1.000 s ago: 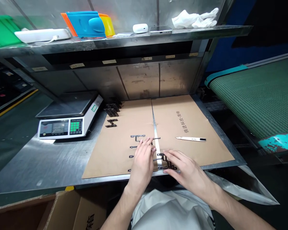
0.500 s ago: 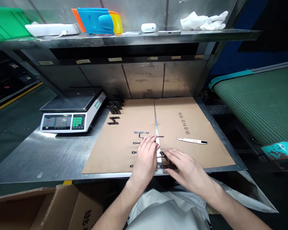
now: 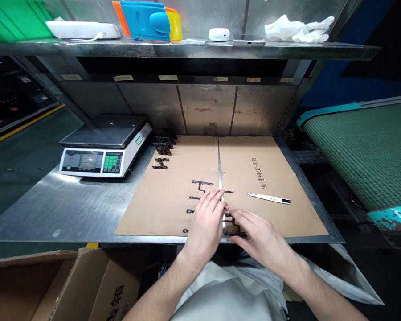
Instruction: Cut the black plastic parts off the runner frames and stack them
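At the near edge of the counter [image 3: 53, 214], two hands are working over dark metal parts [image 3: 235, 226]

Beside the digital scale [image 3: 103, 162], a stack of metal brackets [image 3: 162, 145] is sitting on the cardboard sheet [image 3: 143, 214], and single brackets [image 3: 202, 183] are lying nearer the middle. The left hand [image 3: 205, 227] is spreading wide, holding nothing visible, its fingertips [image 3: 217, 194] reaching the metal strip [image 3: 220, 176] along the seam. Just right of that strip, at the sheet's near edge, the right hand [image 3: 260, 236] is curving narrowly over the dark metal parts; whether it is holding them cannot be told. Farther right, a craft knife [image 3: 269, 198] is lying apart.
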The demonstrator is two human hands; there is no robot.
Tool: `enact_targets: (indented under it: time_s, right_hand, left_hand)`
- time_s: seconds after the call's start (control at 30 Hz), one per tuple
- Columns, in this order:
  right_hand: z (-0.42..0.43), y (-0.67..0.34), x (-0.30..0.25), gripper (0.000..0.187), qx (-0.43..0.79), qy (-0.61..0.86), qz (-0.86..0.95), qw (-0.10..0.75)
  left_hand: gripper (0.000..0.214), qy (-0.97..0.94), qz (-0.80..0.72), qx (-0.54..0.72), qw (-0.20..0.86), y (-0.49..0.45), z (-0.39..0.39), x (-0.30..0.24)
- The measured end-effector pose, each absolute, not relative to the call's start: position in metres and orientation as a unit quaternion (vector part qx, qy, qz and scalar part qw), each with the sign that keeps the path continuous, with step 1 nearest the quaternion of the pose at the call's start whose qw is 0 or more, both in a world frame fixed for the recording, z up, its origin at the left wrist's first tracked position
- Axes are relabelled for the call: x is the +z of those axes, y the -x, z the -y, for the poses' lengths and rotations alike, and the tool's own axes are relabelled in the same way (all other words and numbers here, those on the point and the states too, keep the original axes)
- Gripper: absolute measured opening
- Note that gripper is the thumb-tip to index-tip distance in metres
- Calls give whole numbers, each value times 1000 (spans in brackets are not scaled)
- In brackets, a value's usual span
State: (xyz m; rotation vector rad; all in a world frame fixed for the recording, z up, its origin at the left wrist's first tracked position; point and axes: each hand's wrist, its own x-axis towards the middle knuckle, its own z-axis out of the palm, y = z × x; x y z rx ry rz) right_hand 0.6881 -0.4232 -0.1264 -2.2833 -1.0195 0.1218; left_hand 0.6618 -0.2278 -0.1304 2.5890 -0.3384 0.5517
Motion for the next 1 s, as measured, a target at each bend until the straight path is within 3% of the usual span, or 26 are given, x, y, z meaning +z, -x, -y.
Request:
enact_targets:
  time_s: [0.33, 0.67, 1.0]
  right_hand:
    - [424, -691, -149, 63, 33, 843, 439, 311]
    - [432, -680, -151, 52, 69, 811, 442, 377]
    - [419, -679, -156, 59, 63, 865, 434, 245]
  left_hand:
    - [24, -936, 153, 198, 249, -656, 223, -137]
    - [17, -915, 140, 204, 318, -644, 211, -150]
    - [28, -937, 137, 201, 250, -644, 224, -156]
